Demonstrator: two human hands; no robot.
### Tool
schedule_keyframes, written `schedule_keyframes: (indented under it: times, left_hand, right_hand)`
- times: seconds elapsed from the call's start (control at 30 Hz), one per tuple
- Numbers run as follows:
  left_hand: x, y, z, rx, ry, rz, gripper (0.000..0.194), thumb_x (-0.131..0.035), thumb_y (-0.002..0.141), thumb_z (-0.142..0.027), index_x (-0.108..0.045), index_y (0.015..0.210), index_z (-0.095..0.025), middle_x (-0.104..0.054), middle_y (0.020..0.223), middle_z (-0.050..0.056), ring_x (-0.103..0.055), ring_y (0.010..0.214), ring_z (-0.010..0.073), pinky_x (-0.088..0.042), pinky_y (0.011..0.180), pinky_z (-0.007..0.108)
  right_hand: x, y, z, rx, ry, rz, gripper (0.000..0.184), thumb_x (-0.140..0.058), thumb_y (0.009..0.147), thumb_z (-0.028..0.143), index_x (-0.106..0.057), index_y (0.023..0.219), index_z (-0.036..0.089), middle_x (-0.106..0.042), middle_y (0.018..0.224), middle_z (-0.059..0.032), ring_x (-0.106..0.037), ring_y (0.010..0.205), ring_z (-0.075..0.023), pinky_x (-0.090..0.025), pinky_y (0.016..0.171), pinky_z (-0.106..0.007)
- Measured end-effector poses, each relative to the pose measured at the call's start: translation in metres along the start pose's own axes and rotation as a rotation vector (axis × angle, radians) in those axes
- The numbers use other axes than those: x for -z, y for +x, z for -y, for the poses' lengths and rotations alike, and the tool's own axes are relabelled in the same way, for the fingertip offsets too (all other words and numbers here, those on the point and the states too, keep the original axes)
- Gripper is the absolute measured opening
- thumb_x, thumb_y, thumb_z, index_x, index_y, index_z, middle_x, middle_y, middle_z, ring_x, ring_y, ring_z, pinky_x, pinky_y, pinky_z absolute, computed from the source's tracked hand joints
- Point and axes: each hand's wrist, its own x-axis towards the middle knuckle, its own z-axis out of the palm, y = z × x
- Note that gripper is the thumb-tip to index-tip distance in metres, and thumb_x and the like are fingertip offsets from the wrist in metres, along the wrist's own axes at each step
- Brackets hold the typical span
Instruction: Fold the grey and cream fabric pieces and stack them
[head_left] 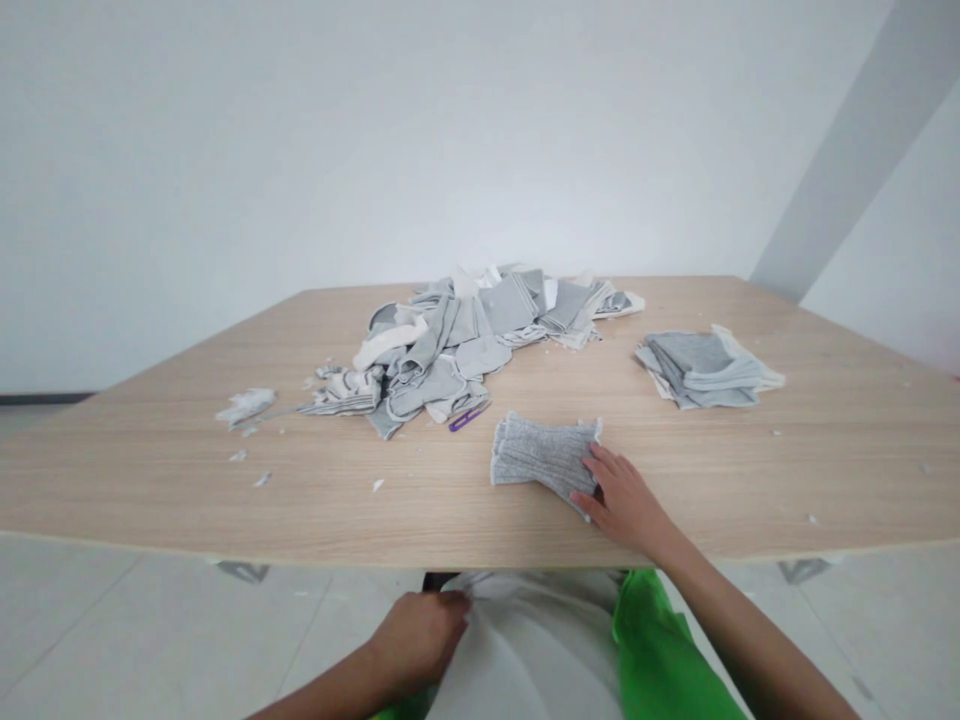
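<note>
A grey ribbed knit fabric piece (541, 455) with ragged pale edges lies near the table's front edge, seemingly folded or stacked in layers. My right hand (619, 500) grips its right end, fingers on top and thumb at the near corner. Below the table edge, close to my body, my left hand (424, 632) is closed beside the pale cloth (525, 640) over my lap; its fingertips are hidden, so what it holds cannot be made out. Just beyond the knit piece lies a purple thread snipper (466, 417).
A loose heap of grey, white and striped fabric pieces (480, 335) spreads across the table's back middle. To the right sits a neater fabric stack (701, 368). White scraps (247, 405) and lint lie at left. Wall (480, 140) borders the wooden table (360, 510) behind.
</note>
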Motion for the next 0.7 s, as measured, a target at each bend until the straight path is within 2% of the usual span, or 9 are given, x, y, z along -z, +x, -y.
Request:
schedule_keyframes:
  times: [0.07,0.17,0.23,0.3,0.37,0.43,0.53,0.6,0.7]
  left_hand:
    - [0.002,-0.001,-0.005,-0.074,-0.012,-0.083,0.028,-0.036,0.091,-0.028,-0.061,0.081,-0.021,-0.068,0.078,0.003,-0.066,0.071,0.0176,-0.050,0.064,0.025]
    - [0.013,-0.002,-0.019,-0.264,0.010,-0.311,0.027,-0.034,0.091,-0.026,-0.060,0.087,-0.019,-0.066,0.071,0.004,-0.063,0.062,0.0157,-0.048,0.058,0.024]
    - [0.025,-0.003,-0.025,-0.455,0.070,-0.476,0.027,-0.036,0.090,-0.025,-0.058,0.103,-0.016,-0.067,0.076,0.007,-0.063,0.066,0.0164,-0.050,0.063,0.026]
    - [0.043,-0.001,-0.025,-0.630,0.158,-0.612,0.031,-0.040,0.089,-0.022,-0.054,0.115,-0.014,-0.068,0.088,0.010,-0.064,0.081,0.0188,-0.051,0.075,0.031]
    - [0.063,0.008,-0.023,-0.674,0.211,-0.733,0.030,-0.044,0.087,-0.017,-0.055,0.116,-0.016,-0.068,0.093,0.009,-0.063,0.092,0.0186,-0.050,0.082,0.031]
    - [0.083,0.024,-0.017,-0.592,0.188,-0.832,0.028,-0.047,0.085,-0.013,-0.056,0.112,-0.017,-0.067,0.098,0.008,-0.061,0.098,0.0169,-0.050,0.085,0.029]
    - [0.105,0.059,-0.007,-0.465,0.168,-0.838,0.032,-0.049,0.085,-0.016,-0.055,0.116,-0.018,-0.058,0.120,0.011,-0.052,0.116,0.0208,-0.045,0.096,0.034]
    - [0.110,0.081,0.001,-0.385,0.133,-0.729,0.037,-0.049,0.086,-0.022,-0.052,0.122,-0.018,-0.052,0.130,0.012,-0.046,0.123,0.0226,-0.041,0.101,0.038]
    - [0.108,0.100,0.008,-0.329,0.088,-0.511,0.037,-0.048,0.088,-0.031,-0.053,0.123,-0.022,-0.055,0.128,0.008,-0.046,0.122,0.0219,-0.033,0.106,0.042]
  right_hand:
    - [-0.001,0.000,0.000,0.000,0.011,-0.028,0.055,-0.045,0.087,0.049,-0.051,0.126,0.011,-0.038,0.141,-0.0184,-0.035,0.130,-0.0303,-0.029,0.105,-0.047]
    - [0.002,-0.001,0.002,0.033,0.015,-0.096,0.050,-0.047,0.086,0.045,-0.053,0.123,0.012,-0.038,0.142,-0.0169,-0.031,0.132,-0.0306,-0.028,0.105,-0.049]
    - [0.005,-0.002,0.005,0.108,0.014,-0.127,0.046,-0.048,0.086,0.042,-0.055,0.122,0.014,-0.045,0.138,-0.0140,-0.029,0.133,-0.0302,-0.022,0.108,-0.051]
    - [0.010,-0.003,0.007,0.201,0.023,-0.131,0.042,-0.049,0.086,0.040,-0.056,0.121,0.017,-0.056,0.127,-0.0109,-0.030,0.133,-0.0287,-0.013,0.110,-0.053]
    - [0.014,-0.004,0.009,0.280,0.041,-0.117,0.039,-0.050,0.086,0.038,-0.057,0.120,0.019,-0.064,0.115,-0.0085,-0.034,0.130,-0.0273,-0.004,0.111,-0.053]
    - [0.018,-0.005,0.011,0.339,0.055,-0.103,0.037,-0.051,0.085,0.037,-0.058,0.117,0.021,-0.067,0.107,-0.0071,-0.040,0.126,-0.0267,0.003,0.111,-0.053]
    - [0.023,-0.005,0.015,0.391,0.081,-0.079,0.032,-0.052,0.084,0.036,-0.062,0.111,0.022,-0.068,0.105,-0.0063,-0.050,0.115,-0.0248,0.004,0.110,-0.053]
    - [0.026,-0.004,0.018,0.379,0.095,-0.067,0.029,-0.052,0.084,0.035,-0.064,0.107,0.023,-0.067,0.106,-0.0056,-0.054,0.108,-0.0228,0.001,0.110,-0.052]
    - [0.030,-0.003,0.021,0.317,0.085,-0.057,0.026,-0.051,0.084,0.033,-0.065,0.105,0.025,-0.066,0.109,-0.0048,-0.055,0.107,-0.0218,-0.002,0.111,-0.052]
